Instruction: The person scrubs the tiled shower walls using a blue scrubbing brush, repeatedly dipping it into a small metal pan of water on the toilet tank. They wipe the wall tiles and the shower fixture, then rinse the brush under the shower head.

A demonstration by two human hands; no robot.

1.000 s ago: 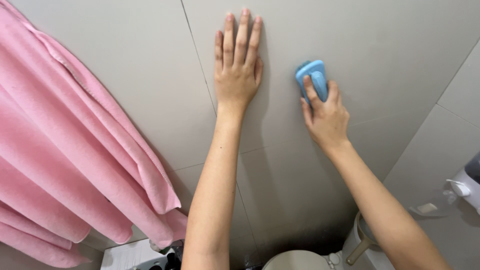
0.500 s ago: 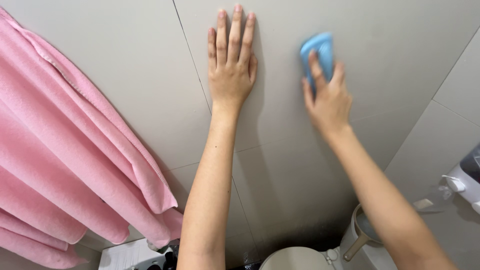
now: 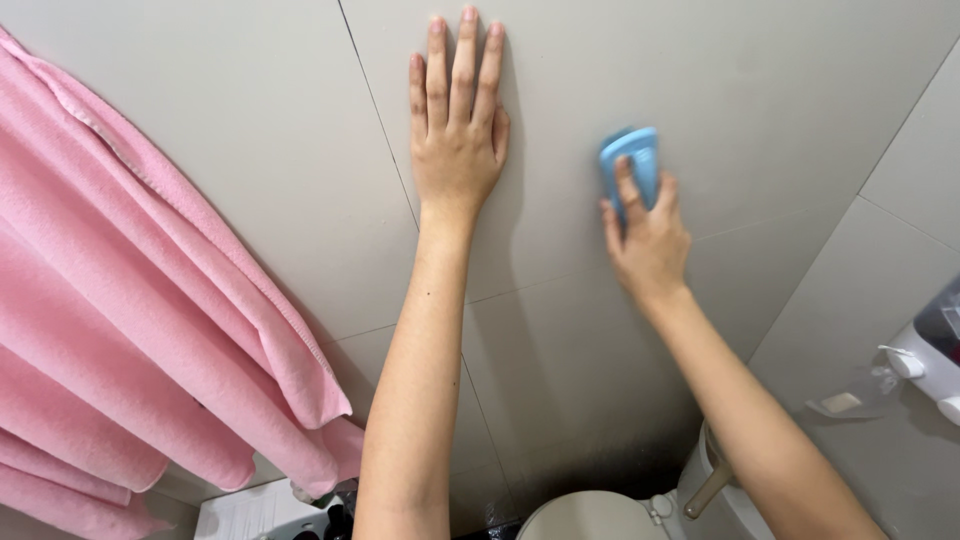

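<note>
My left hand (image 3: 455,125) lies flat against the grey tiled wall (image 3: 250,130), fingers together and pointing up, holding nothing. My right hand (image 3: 645,235) grips a small blue scrub brush (image 3: 632,160) and presses it onto the same wall, to the right of the left hand and a little lower. The index finger rests along the brush's back. Both forearms reach up from the bottom of the view.
A pink towel (image 3: 130,300) hangs in folds down the left side. Below are a white toilet tank lid (image 3: 590,520), a beige dipper with a handle (image 3: 715,485) and a white box (image 3: 255,510). A white wall dispenser (image 3: 930,350) sits on the right wall.
My right hand slid the blue brush up the wall half a second ago and has now brought it back down. The left hand stays flat in place.
</note>
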